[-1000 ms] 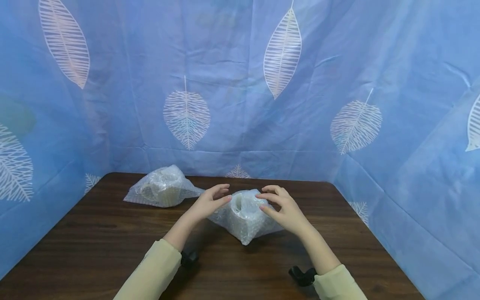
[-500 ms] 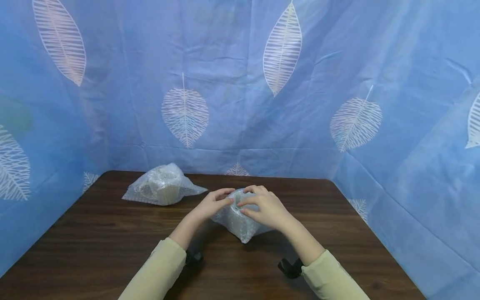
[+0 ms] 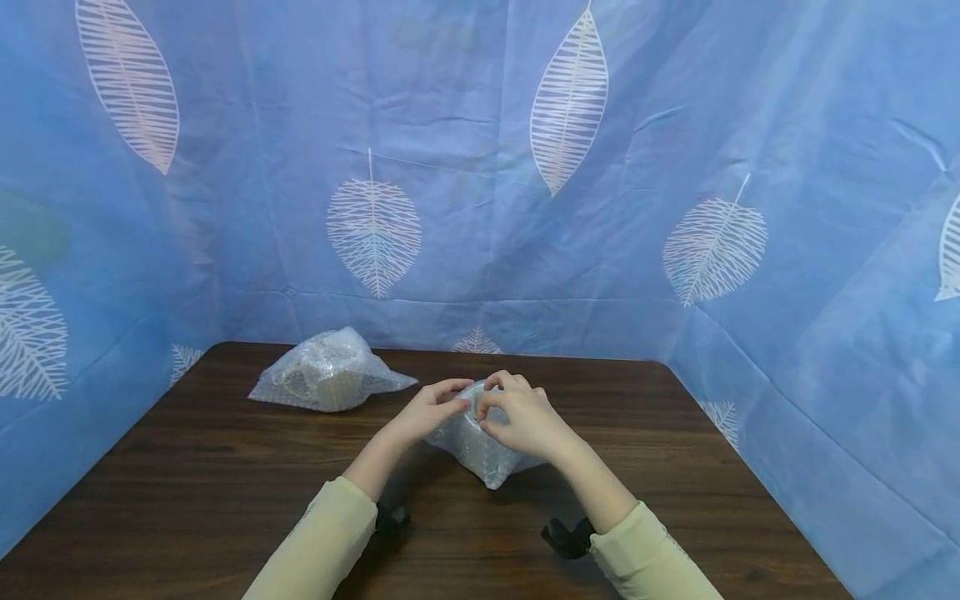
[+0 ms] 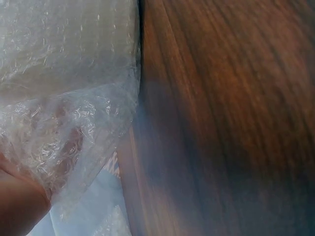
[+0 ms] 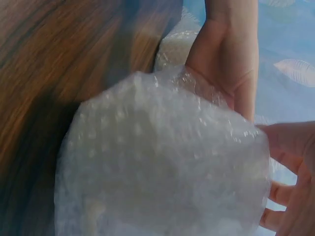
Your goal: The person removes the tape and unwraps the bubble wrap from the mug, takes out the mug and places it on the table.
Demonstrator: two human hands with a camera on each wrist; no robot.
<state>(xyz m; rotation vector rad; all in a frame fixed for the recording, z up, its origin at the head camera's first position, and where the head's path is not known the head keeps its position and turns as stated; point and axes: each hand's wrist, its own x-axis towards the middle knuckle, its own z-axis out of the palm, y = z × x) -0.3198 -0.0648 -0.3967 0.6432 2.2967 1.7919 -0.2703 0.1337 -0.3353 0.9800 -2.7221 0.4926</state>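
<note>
A bubble-wrapped package (image 3: pixel 483 454) sits on the dark wooden table, a rounded pale shape dim beneath its cloudy plastic. On its left side my left hand (image 3: pixel 420 414) holds it, thumb nearer me and fingers reaching over the top. Across the upper right, my right hand (image 3: pixel 522 417) bends its fingers and thumb together at the wrap. The right wrist view shows the bubble wrap (image 5: pixel 157 152) large, with the right thumb at its edge and the left hand (image 5: pixel 224 64) behind. Close to the left wrist camera, crumpled wrap (image 4: pixel 83 118) touches part of the left hand (image 4: pixel 22 204).
Another bubble-wrapped bundle (image 3: pixel 330 379) lies at the back left of the table (image 3: pixel 225 475), its twisted end pointing right. Blue leaf-patterned cloth (image 3: pixel 465 208) hangs behind and along both sides. Black wrist mounts (image 3: pixel 567 537) sit below the forearms.
My right hand has moved left over the package, and its fingers have bent closer to the thumb. The left hand has shifted slightly right. Both packages have stayed about where they were.
</note>
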